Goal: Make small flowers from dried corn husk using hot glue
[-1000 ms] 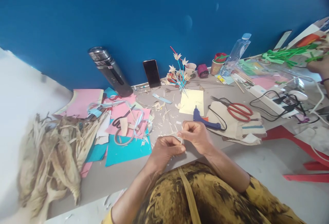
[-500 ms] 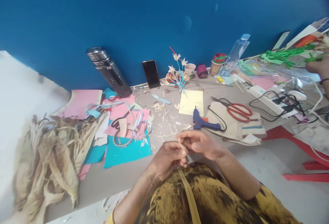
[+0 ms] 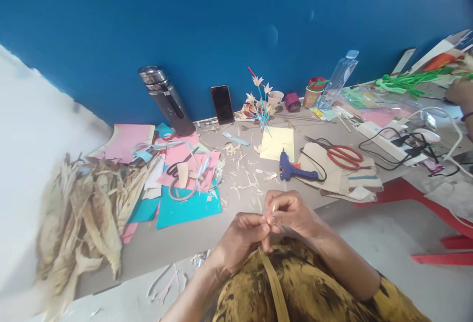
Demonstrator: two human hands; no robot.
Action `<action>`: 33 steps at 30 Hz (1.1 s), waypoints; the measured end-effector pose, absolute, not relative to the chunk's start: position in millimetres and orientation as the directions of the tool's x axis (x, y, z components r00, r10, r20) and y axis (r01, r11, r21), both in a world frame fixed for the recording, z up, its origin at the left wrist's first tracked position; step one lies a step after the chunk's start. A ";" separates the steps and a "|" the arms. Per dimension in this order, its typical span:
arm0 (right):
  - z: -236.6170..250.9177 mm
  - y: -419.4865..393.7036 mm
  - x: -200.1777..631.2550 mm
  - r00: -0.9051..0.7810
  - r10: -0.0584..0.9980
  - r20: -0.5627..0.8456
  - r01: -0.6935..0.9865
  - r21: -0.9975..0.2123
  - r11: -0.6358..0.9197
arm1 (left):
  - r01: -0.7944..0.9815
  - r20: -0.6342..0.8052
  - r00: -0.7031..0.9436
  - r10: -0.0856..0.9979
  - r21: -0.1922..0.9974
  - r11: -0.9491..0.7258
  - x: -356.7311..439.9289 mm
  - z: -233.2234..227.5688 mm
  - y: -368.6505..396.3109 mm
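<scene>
Left hand: the left hand is curled shut at the near edge of the grey work surface, its fingertips pinched on the lower end of a thin pale straw-coloured husk strip.
Right hand: the right hand is closed too, thumb and forefinger nipping the same strip a little higher; the two hands touch at the fingertips.
Strip position: it sits between both hands, just above the person's yellow-and-black patterned top, near the surface's front edge.
Long axis: roughly upright, its short free tip poking up out of the right hand's pinch.
Nearer hand: neither is clearly nearer; both are on it, the right one higher.
Around: a blue hot-glue gun lies beyond the hands, red-handled scissors further right, a pile of dried corn husks well apart to the left, and pink and turquoise paper sheets between.
</scene>
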State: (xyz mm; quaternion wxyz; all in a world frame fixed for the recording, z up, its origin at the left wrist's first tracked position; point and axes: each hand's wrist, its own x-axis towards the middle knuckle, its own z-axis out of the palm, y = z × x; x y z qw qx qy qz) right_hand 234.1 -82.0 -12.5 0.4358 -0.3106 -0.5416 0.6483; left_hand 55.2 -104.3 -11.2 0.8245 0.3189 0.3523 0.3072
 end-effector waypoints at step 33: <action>1.4 -56.9 240.9 -0.418 0.907 -0.046 -0.386 -0.895 -0.223 | -0.422 -0.324 0.627 0.709 0.623 0.658 58.6 9.9 -78.8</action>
